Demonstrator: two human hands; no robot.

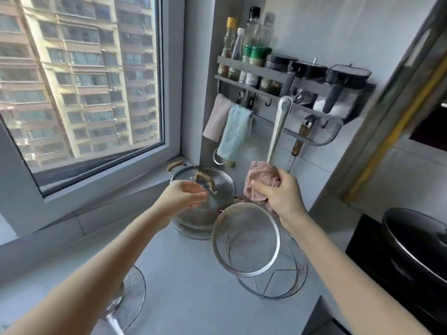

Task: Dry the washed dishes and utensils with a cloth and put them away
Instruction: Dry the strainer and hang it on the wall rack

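My right hand [278, 197] grips a pink cloth [262, 180] wrapped round the lower handle of a steel mesh strainer. The strainer's handle [279, 126] points up toward the wall rack, and its round mesh bowl [245, 240] hangs below my hand above the counter. My left hand [187, 194] hovers with relaxed fingers over the lid of a steel pot [205, 189] with rope-wound handles; it holds nothing. A wire skimmer [131, 296] lies on the counter under my left forearm.
A wire stand [285, 279] sits on the grey counter [193, 286] beneath the strainer. The wall rack [278, 76] holds bottles and jars, with two cloths [229, 126] and utensils hanging from it. A black wok [416, 252] sits on the stove at the right. A window fills the left.
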